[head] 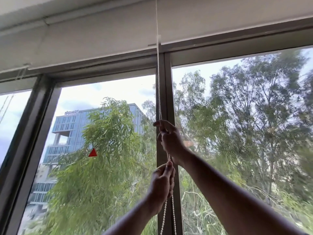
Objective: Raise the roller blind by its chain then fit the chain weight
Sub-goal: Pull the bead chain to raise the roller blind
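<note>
A white bead chain [158, 78] hangs down in front of the dark window mullion [166, 92], from above the frame to the bottom edge. My right hand [170, 139] is closed around the chain high up. Just below it, my left hand [162, 184] pinches the same chain between thumb and fingers. Two strands of chain dangle beneath my left hand. The white roller blind [94, 43] is rolled up high, its bottom bar sitting near the top of the glass. No chain weight shows.
Large glass panes fill the view, with trees and a blue glass building outside. A red triangle sticker [92, 152] is on the left pane. A neighbouring blind [237, 19] hangs raised at the right. Another dark frame post [28, 133] slants at the left.
</note>
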